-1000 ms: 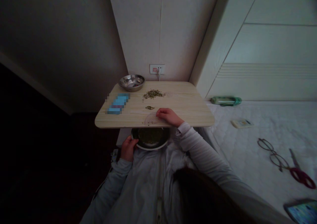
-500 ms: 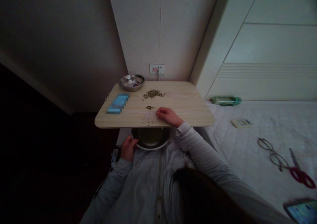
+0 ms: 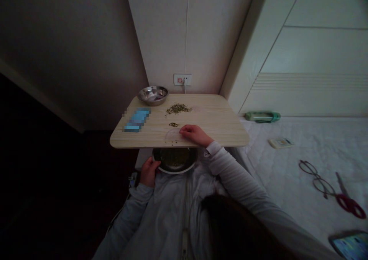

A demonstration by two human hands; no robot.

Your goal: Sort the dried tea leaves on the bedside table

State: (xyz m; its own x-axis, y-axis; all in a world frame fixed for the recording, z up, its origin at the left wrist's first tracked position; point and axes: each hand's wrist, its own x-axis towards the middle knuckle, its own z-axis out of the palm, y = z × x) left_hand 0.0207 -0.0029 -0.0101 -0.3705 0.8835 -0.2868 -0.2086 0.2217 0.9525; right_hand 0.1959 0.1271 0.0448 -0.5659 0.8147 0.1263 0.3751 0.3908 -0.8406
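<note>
My left hand (image 3: pixel 148 172) grips the left rim of a dark bowl with a pale edge (image 3: pixel 176 172), held in my lap just below the table's front edge. Small greenish bits lie inside it. Over the table, my right hand (image 3: pixel 197 134) pinches a thin, clear piece with a rounded edge (image 3: pixel 170 135), which looks like plastic. A few loose green beans lie by that piece, near the edge. Just beyond it sits a small cluster of green beans (image 3: pixel 173 125), and farther back a larger spread pile of them (image 3: pixel 177 108).
On the light wooden table (image 3: pixel 218 114) stand a steel bowl (image 3: pixel 153 96) at back left and a blurred-out blue rectangle (image 3: pixel 138 119). To the right, a bed holds a green bottle (image 3: pixel 262 116), a pale remote (image 3: pixel 281 143), glasses (image 3: pixel 316 177), red-handled scissors (image 3: pixel 349 204) and a phone (image 3: pixel 352 245).
My right hand has shifted very slightly left with the clear piece. My left hand and the dark bowl have stayed in place.
</note>
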